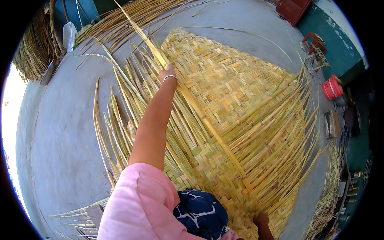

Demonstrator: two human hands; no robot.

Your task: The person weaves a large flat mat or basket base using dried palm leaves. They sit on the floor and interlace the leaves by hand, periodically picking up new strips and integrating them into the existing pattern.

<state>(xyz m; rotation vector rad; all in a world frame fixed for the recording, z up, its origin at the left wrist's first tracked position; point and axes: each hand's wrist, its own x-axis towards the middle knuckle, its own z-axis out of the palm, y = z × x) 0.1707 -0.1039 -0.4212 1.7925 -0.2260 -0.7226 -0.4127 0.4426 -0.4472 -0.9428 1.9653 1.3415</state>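
A large woven reed mat [224, 80] in a diagonal pattern lies on the floor under me. My left hand [165, 72], a pale bangle at its wrist, reaches far forward over the mat's left part. It is closed around a flattened split reed strip [150, 46], whose upper end rises past the hand. Behind the hand, a long flat yellow strip [212, 128] runs down across the mat; I cannot tell if it is the same piece. Near the bottom edge, my right hand [262, 220] rests low by the weave, its fingers too hidden to read.
Loose reed ends [120, 128] fan out left of the mat, and more [276, 152] spread over its right part. A pile of long reeds [120, 22] lies at the back. A red bucket [332, 87] and dry straw [330, 192] are along the right wall.
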